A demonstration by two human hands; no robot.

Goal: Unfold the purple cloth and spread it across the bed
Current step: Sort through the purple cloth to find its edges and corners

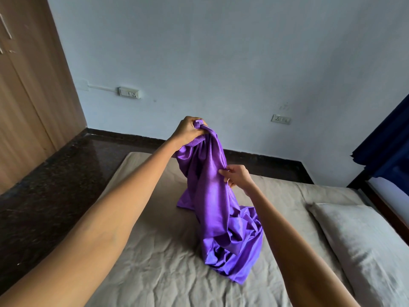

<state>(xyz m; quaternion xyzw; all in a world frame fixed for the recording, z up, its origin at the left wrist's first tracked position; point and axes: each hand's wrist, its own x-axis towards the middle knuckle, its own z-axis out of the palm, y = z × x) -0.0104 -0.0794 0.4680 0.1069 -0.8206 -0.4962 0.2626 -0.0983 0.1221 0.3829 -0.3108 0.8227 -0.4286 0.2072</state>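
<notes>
The purple cloth (212, 196) hangs bunched above the bed (155, 262), its lower folds piled in a heap on the grey sheet. My left hand (188, 129) is raised and clenched around the cloth's top end. Lower and to the right, my right hand (238, 177) pinches the cloth's right edge between fingers and thumb. Most of the cloth is still gathered in vertical folds between the two hands and the heap.
A grey pillow (365, 247) lies at the right of the bed. A wooden wardrobe (28, 96) stands at the left beside dark stone floor (55, 185). A dark blue curtain (385, 140) hangs at the right. The wall behind carries two socket plates.
</notes>
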